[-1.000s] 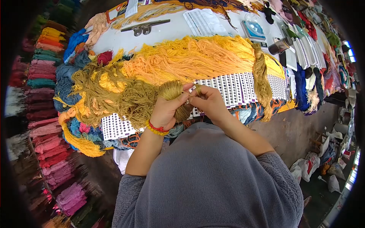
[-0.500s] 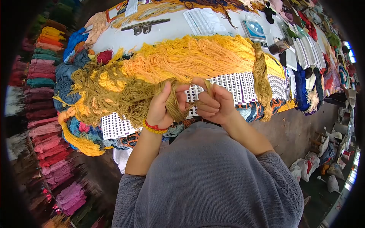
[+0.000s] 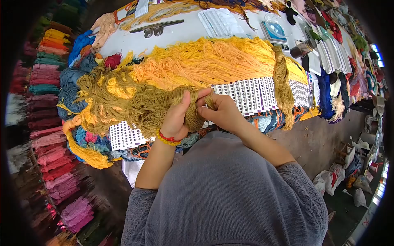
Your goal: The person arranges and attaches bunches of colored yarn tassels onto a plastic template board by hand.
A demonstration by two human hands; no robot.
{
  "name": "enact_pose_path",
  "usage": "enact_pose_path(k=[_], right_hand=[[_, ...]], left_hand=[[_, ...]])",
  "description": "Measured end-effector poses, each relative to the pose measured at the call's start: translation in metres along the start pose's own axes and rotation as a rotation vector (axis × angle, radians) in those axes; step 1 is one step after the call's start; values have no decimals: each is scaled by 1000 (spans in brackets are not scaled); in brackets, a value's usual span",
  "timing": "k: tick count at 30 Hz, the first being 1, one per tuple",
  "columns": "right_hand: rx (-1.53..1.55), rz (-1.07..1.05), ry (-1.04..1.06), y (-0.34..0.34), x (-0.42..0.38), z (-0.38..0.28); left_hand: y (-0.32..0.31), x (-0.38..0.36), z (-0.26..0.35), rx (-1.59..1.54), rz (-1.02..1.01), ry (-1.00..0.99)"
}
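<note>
My left hand (image 3: 177,115), with a red and yellow bracelet at its wrist, is wrapped round the end of an olive-green yarn hank (image 3: 150,107). The hank trails left in a loose tangle over the table's edge. Close beside it, my right hand (image 3: 221,111) pinches a few olive strands drawn from the hank, its fingers curled near the left fingertips. Behind both hands lies a broad heap of yellow and peach yarn (image 3: 201,59). White cards with rows of dark holes (image 3: 246,96) show under and right of my hands.
A second olive hank (image 3: 283,82) hangs over the front edge. On the table are a large metal clip (image 3: 155,29), a printed sheet (image 3: 220,23), a blue scale (image 3: 275,30) and a dark jar (image 3: 303,48). Coloured yarn bundles (image 3: 49,153) line the left side.
My right hand has moved left, right up to my left hand, and turned back-up. The loop of strands between the hands is shorter. My left hand stays nearly in place.
</note>
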State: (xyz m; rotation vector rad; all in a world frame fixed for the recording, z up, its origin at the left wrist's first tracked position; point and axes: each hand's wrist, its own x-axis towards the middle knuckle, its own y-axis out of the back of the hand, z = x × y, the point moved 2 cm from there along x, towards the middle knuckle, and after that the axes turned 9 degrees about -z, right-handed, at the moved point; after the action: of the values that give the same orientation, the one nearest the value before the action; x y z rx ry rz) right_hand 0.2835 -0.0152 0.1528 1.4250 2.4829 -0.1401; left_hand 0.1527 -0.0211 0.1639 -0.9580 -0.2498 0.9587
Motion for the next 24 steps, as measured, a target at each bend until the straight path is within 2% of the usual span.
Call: enact_pose_path(k=[3,7,9,10,17,20,22,24], right_hand=[[-46,-18,-27,2,-4,-6],[-46,-19,24,4,-4,-4],[33,-8,43,2,0,10],[112,2,62,2,2,14],[142,17,-16,7,-1,8],[98,45,68,15,-3,3],[878,-305,-146,18,-5,6],[851,-341,-153,22,-4,5]], left_hand=[[17,0,-2,-24,-106,-5],[11,0,0,-28,-108,-2],[8,0,1,14,52,-6],[10,1,1,14,52,-5],[5,1,6,135,123,-87],[10,0,5,134,131,-68],[14,-1,5,156,106,-58],[18,-2,6,290,78,-67]])
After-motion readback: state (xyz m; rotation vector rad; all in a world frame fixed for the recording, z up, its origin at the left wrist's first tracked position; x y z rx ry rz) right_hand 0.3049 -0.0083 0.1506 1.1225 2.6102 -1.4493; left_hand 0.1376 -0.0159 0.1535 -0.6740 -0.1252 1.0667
